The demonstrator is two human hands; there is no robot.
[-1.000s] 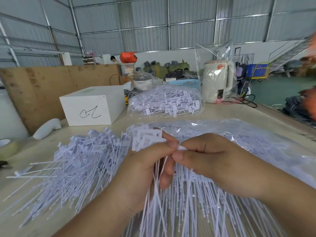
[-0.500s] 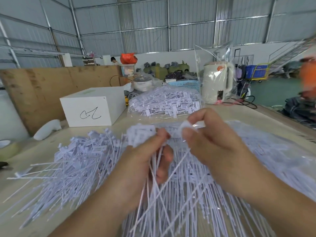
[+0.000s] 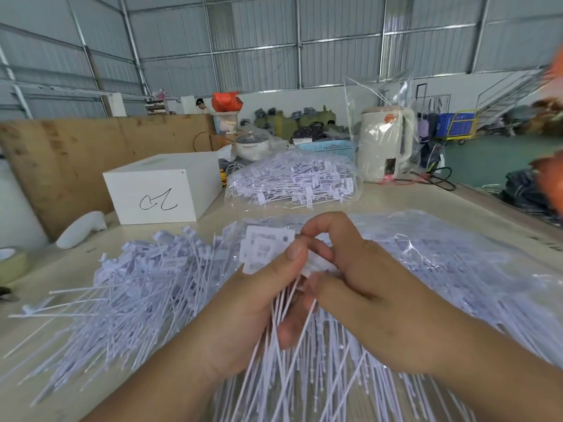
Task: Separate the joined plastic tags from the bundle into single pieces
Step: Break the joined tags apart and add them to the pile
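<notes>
Table point(image 3: 396, 205) | left hand point(image 3: 243, 309) grips bundle point(image 3: 268, 251), heads up, tails toward viewer | right hand point(image 3: 359, 287) fingers pinch 1 tag

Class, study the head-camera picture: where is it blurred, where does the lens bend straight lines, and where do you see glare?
Head view: an orange smear at the right edge is motion-blurred beyond recognition; wide-angle distortion bows the wall beams and tilts the staircase; light glints on the clear plastic bag around the kettle; the left hand, right hand and tag bundle they grip are fairly sharp under soft, even light.
</notes>
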